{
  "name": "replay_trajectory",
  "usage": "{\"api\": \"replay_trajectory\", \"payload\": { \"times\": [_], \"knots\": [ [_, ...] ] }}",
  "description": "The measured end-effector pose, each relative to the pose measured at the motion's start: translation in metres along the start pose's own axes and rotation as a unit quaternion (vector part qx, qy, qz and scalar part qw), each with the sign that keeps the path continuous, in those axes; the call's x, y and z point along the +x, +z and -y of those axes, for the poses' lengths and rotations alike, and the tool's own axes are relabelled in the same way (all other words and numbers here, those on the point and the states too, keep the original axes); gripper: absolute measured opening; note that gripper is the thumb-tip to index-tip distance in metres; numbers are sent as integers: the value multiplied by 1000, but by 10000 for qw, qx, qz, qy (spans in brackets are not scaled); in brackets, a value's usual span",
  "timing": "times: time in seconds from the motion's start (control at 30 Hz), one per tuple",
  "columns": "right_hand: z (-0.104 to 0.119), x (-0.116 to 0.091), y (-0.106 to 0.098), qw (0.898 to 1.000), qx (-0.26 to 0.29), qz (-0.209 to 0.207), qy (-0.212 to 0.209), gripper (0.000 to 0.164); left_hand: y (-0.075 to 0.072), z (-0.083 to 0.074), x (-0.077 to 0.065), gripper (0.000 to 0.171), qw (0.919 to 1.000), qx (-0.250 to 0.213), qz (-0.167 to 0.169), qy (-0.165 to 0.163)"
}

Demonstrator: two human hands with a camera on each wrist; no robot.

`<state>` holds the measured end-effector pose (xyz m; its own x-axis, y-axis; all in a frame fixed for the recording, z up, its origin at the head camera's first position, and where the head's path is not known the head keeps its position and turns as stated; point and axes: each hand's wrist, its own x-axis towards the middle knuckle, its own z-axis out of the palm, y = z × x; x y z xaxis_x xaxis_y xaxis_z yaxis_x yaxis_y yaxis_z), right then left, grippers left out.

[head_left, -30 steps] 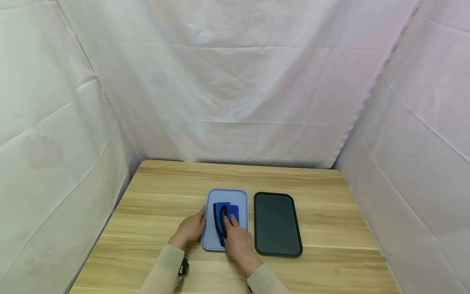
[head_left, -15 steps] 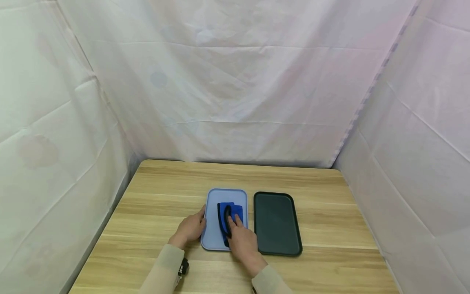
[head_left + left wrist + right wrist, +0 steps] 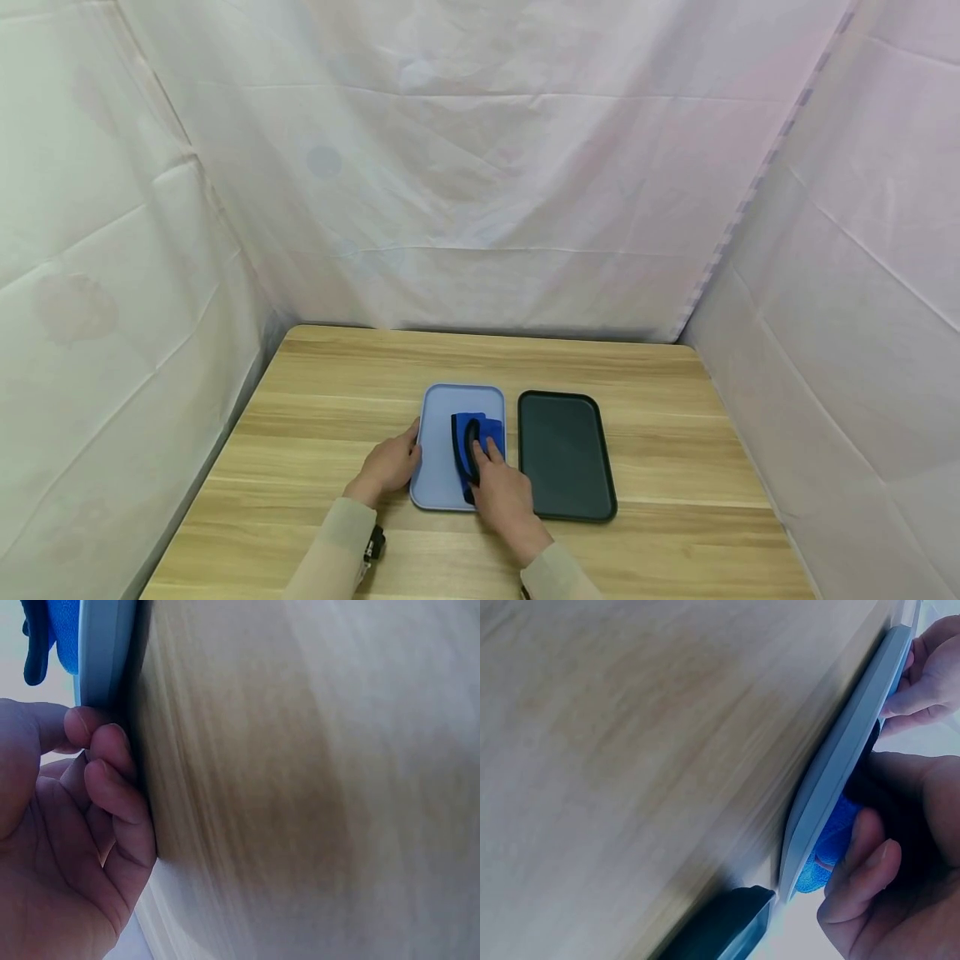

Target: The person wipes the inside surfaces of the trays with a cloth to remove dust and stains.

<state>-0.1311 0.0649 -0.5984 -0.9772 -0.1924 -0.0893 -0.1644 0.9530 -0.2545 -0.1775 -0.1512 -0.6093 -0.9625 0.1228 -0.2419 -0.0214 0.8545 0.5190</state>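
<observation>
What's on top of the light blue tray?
On the light blue tray is a blue cloth with a curved black handle, gripped by the right hand. The tray floor under the cloth and hand is covered, can't be seen.

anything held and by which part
The right hand grips the wiper by its black handle; the left hand holds the blue tray by its left edge.
</observation>
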Motion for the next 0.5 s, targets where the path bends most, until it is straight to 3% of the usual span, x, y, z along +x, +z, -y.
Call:
{"api": "replay_trajectory", "payload": {
  "times": [0.5],
  "knots": [
    [-3, 0, -6, 9998, 163, -25, -75, 70, -5, -2, -2, 56, 9998, -130, 173, -6]
  ]
}}
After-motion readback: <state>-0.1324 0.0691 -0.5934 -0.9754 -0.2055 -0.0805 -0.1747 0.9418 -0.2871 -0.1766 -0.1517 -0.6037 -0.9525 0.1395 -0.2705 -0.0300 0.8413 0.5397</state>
